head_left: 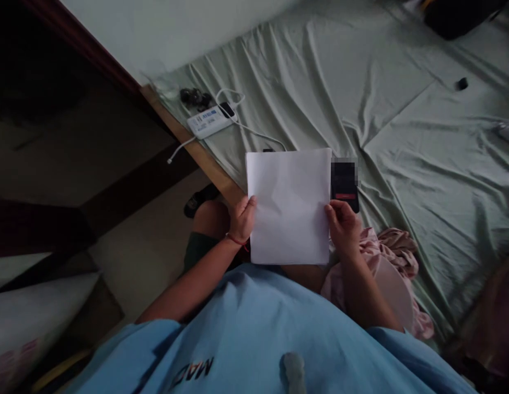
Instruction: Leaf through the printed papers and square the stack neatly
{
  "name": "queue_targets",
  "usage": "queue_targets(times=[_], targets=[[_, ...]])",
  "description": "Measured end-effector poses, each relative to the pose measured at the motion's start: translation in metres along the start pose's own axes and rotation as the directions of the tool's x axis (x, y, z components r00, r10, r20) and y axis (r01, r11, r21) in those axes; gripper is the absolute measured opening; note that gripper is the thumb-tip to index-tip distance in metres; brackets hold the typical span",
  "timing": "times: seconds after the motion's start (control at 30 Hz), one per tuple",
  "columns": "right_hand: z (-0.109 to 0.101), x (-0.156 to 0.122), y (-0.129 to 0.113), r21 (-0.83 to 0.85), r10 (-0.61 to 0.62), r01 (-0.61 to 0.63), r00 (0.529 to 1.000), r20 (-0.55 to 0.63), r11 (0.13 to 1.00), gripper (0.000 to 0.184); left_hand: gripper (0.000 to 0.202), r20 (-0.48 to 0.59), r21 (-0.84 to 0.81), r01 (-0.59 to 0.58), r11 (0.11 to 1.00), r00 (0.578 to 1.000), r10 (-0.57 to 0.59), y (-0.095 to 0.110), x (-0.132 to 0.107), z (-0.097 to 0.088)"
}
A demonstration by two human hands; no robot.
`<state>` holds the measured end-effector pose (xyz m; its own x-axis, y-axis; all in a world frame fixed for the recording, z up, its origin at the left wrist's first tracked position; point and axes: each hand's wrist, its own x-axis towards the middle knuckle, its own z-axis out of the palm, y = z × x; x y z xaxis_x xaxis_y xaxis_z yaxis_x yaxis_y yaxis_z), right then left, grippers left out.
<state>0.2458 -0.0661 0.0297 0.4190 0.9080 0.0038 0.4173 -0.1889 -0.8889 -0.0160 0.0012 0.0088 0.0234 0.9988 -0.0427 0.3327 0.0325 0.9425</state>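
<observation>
Holding paper [289, 205] by L/R edges.

In front of you a bed [402, 137] spreads out under a wrinkled pale green sheet. Its wooden side rail [189, 142] runs up to a pale wall [156, 33]. To your left a beige floor [143, 257] lies in dim light, with dark wooden furniture [41, 137] beyond it and a light pillow [33, 312] at the lower left.
</observation>
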Motion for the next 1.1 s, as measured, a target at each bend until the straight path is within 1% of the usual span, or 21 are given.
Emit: queue_targets(times=[0.1, 0.27, 0.37, 0.43, 0.53, 0.57, 0.6, 0.73, 0.77, 0.87, 0.97, 1.1], targets=[[0.003, 0.0, 0.003, 0.033, 0.006, -0.005, 1.0, -0.006, 0.999, 0.037, 0.049, -0.038, -0.023, -0.001, 1.0, 0.999, 0.0, -0.002, 0.001, 0.004], [0.003, 0.002, 0.009, -0.014, 0.032, -0.032, 0.999, -0.002, 0.999, 0.034, 0.051, -0.071, 0.068, 0.011, 0.998, 0.997, -0.007, -0.007, 0.002, 0.007], [0.003, 0.002, 0.011, -0.032, 0.024, -0.024, 1.0, -0.004, 0.999, 0.031, 0.049, -0.078, 0.06, 0.007, 0.998, 0.997, -0.002, -0.009, 0.001, 0.008], [0.003, 0.002, 0.012, -0.024, 0.034, -0.034, 0.999, 0.003, 0.999, 0.031, 0.048, -0.081, -0.008, 0.017, 1.0, 0.997, -0.018, -0.01, 0.0, 0.009], [0.003, 0.003, 0.013, -0.002, 0.059, -0.059, 0.998, 0.012, 0.998, 0.033, 0.045, -0.055, -0.17, 0.043, 0.984, 0.997, -0.053, -0.009, -0.002, 0.009], [0.003, 0.003, 0.014, 0.003, 0.061, -0.061, 0.998, 0.01, 0.998, 0.033, 0.045, -0.046, -0.19, 0.043, 0.981, 0.998, -0.053, -0.009, -0.003, 0.009], [0.004, 0.003, 0.014, 0.006, 0.059, -0.059, 0.998, 0.005, 0.998, 0.033, 0.045, -0.046, -0.173, 0.034, 0.984, 0.998, -0.043, -0.008, -0.003, 0.008], [0.004, 0.001, 0.011, -0.006, 0.005, -0.005, 0.999, -0.051, 1.0, 0.033, 0.049, -0.081, 0.076, -0.036, 0.997, 0.996, 0.042, -0.006, -0.001, 0.006], [0.004, 0.001, 0.01, -0.018, -0.011, 0.01, 0.998, -0.065, 1.0, 0.032, 0.049, -0.083, 0.105, -0.046, 0.993, 0.995, 0.055, -0.005, 0.0, 0.006], [0.004, 0.0, 0.007, -0.054, -0.033, 0.029, 0.996, -0.086, 0.998, 0.029, 0.047, -0.082, 0.116, -0.064, 0.991, 0.994, 0.074, -0.003, 0.001, 0.007], [0.003, 0.0, 0.006, -0.067, -0.031, 0.026, 0.997, -0.076, 0.997, 0.027, 0.045, -0.079, 0.142, -0.091, 0.986, 0.992, 0.103, -0.001, 0.001, 0.008], [0.003, 0.002, 0.01, -0.053, 0.002, -0.006, 0.998, -0.058, 0.999, 0.027, 0.044, -0.079, 0.183, -0.118, 0.976, 0.988, 0.134, 0.0, 0.001, 0.008]])
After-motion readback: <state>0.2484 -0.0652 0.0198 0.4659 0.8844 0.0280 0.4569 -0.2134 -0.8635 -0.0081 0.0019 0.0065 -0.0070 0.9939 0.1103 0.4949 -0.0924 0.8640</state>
